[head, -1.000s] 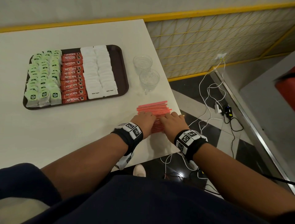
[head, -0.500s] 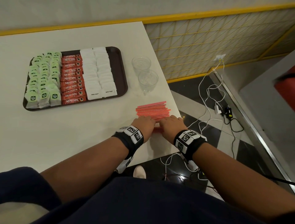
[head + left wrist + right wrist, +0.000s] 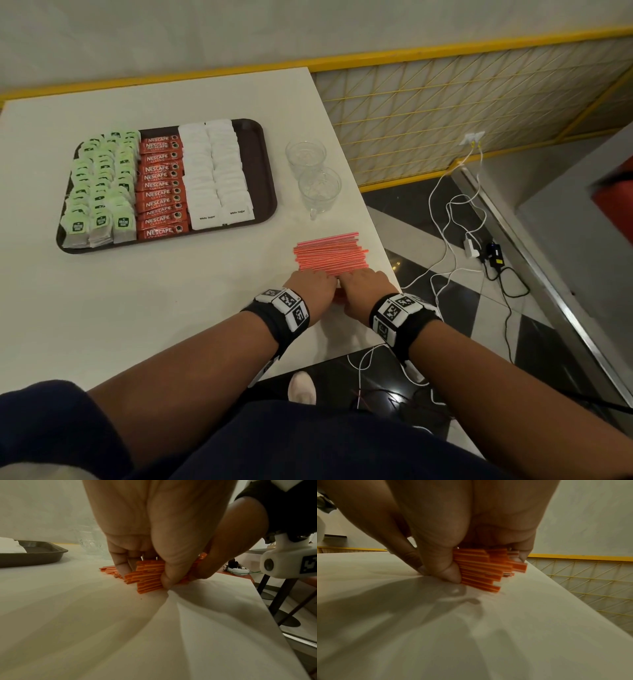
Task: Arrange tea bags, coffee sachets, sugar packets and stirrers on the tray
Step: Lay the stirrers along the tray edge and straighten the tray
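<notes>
A pile of orange-red stirrers (image 3: pixel 330 253) lies near the table's right edge. My left hand (image 3: pixel 310 282) and right hand (image 3: pixel 364 282) sit side by side on its near part. In the left wrist view the left fingers (image 3: pixel 122 566) and thumb curl around a bundle of stirrers (image 3: pixel 147 574). The right wrist view shows the right thumb (image 3: pixel 448 573) and fingers pinching the stirrers (image 3: pixel 481 572). The dark brown tray (image 3: pixel 263 178) at the back left holds rows of green tea bags (image 3: pixel 99 192), red coffee sachets (image 3: pixel 161 186) and white sugar packets (image 3: pixel 214 171).
Two clear glass cups (image 3: pixel 313 178) stand between the tray and the stirrers. The white table (image 3: pixel 137 308) ends just right of the stirrers. Beyond it are a dark floor with white cables (image 3: pixel 445 219) and a yellow-framed mesh panel (image 3: pixel 445 113).
Both hands have slid a little toward me along the stirrer pile, leaving more of the pile showing beyond the fingers. The tray and cups are unmoved.
</notes>
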A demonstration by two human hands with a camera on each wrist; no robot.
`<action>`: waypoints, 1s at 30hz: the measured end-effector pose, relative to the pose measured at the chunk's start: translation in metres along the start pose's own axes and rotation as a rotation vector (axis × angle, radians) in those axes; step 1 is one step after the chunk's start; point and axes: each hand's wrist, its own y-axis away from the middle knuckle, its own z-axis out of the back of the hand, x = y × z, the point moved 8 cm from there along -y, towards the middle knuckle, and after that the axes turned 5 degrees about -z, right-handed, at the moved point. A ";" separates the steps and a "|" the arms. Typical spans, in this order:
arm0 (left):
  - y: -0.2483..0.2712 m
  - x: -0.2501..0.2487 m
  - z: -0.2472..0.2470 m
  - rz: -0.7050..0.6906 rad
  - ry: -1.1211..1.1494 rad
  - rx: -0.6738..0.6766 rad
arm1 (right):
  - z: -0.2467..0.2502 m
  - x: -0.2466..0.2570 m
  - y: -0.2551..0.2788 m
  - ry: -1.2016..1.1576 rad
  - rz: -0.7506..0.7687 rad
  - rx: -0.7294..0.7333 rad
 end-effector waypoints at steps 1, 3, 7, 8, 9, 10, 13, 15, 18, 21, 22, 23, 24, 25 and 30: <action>0.000 0.000 0.000 -0.006 0.001 -0.001 | 0.000 0.001 0.000 0.005 0.004 -0.003; 0.000 0.000 -0.002 -0.020 -0.001 -0.003 | -0.002 0.002 0.000 0.029 0.010 0.002; 0.001 0.001 -0.012 -0.037 0.003 0.022 | -0.007 0.005 -0.002 0.046 0.017 0.039; 0.001 0.000 -0.013 -0.056 -0.002 0.028 | -0.008 0.005 -0.001 0.047 0.023 0.051; 0.003 0.000 -0.012 -0.076 -0.006 0.026 | -0.008 0.006 -0.001 0.048 0.030 0.058; 0.003 0.001 -0.009 -0.087 0.003 0.021 | -0.007 0.007 0.000 0.044 0.035 0.064; 0.005 0.011 0.007 -0.072 0.135 0.027 | 0.005 0.009 0.002 -0.003 0.042 0.053; 0.006 0.021 0.017 -0.064 0.220 0.096 | 0.020 0.011 0.002 -0.053 0.052 0.036; 0.014 0.032 0.047 -0.090 0.251 0.152 | 0.045 0.015 0.002 -0.170 0.088 0.030; 0.024 0.045 0.080 -0.085 0.239 0.156 | 0.070 0.027 -0.002 -0.237 0.128 0.053; 0.029 0.051 0.089 -0.078 0.238 0.152 | 0.078 0.030 -0.005 -0.241 0.115 0.059; 0.033 0.059 0.099 -0.066 0.240 0.130 | 0.087 0.035 -0.008 -0.236 0.101 0.056; 0.038 0.070 0.111 -0.049 0.248 0.088 | 0.097 0.039 -0.013 -0.232 0.091 0.041; 0.044 0.081 0.125 -0.033 0.271 0.025 | 0.109 0.043 -0.017 -0.241 0.083 0.021; 0.089 0.146 0.210 0.054 0.629 -0.459 | 0.186 0.064 -0.031 -0.513 0.069 -0.139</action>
